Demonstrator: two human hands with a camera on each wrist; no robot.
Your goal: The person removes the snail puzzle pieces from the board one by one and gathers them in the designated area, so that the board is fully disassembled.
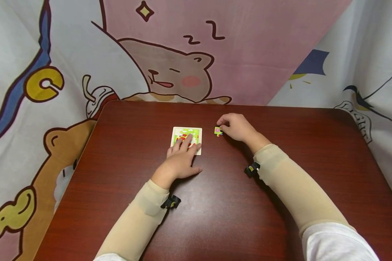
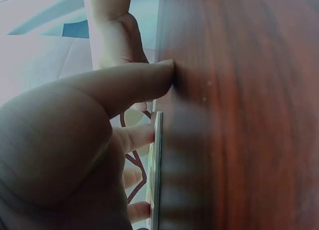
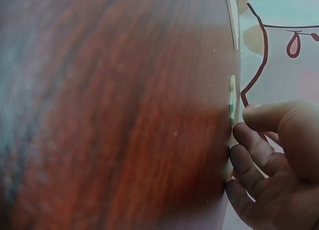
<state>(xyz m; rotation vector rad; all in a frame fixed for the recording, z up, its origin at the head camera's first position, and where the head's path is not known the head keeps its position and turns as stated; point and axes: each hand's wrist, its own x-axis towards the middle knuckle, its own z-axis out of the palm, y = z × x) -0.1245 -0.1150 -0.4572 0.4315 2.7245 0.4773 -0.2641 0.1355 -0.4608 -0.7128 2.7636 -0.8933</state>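
Observation:
A small square puzzle board (image 1: 198, 150) with a pale border and a green and red picture lies on the table. My left hand (image 1: 178, 163) rests on it with fingers spread, covering part of the picture; the thumb reaches past the board to the tabletop. To the board's right, a small green and pink puzzle piece (image 1: 217, 131) lies nearly flat. My right hand (image 1: 236, 127) is beside this piece, fingers loosely bent. In the right wrist view the thumb and index fingertips are close to the piece's edge (image 3: 232, 103), with a gap between them.
The dark red-brown wooden table (image 1: 215, 210) has a rounded far edge. Behind and beside it hangs a cloth (image 1: 248, 54) printed with cartoon animals. Black straps with small devices sit at both wrists.

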